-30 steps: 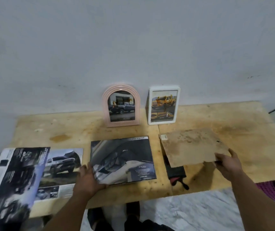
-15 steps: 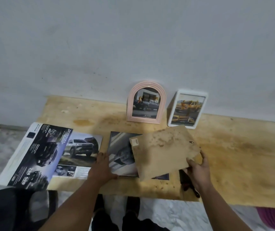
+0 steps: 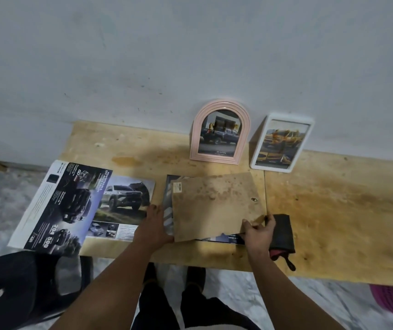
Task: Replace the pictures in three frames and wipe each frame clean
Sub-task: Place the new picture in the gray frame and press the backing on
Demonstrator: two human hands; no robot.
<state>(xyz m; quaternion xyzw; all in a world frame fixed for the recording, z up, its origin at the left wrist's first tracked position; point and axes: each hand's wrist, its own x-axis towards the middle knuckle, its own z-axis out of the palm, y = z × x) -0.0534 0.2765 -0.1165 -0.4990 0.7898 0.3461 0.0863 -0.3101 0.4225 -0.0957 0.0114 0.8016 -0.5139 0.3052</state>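
Stained brown backing board [image 3: 215, 206], rectangular, covers a glossy print [image 3: 168, 211].

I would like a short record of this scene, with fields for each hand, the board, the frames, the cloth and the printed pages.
left hand: rests flat on the dark car picture, at its left edge
right hand: grips the brown backing board at its near right corner
backing board: lies over the dark car picture, covering most of it
frames: pink arched frame and white frame lean on the wall, each holding a car picture
cloth: dark cloth beside the right hand
pages: open car brochure on the left of the wooden table
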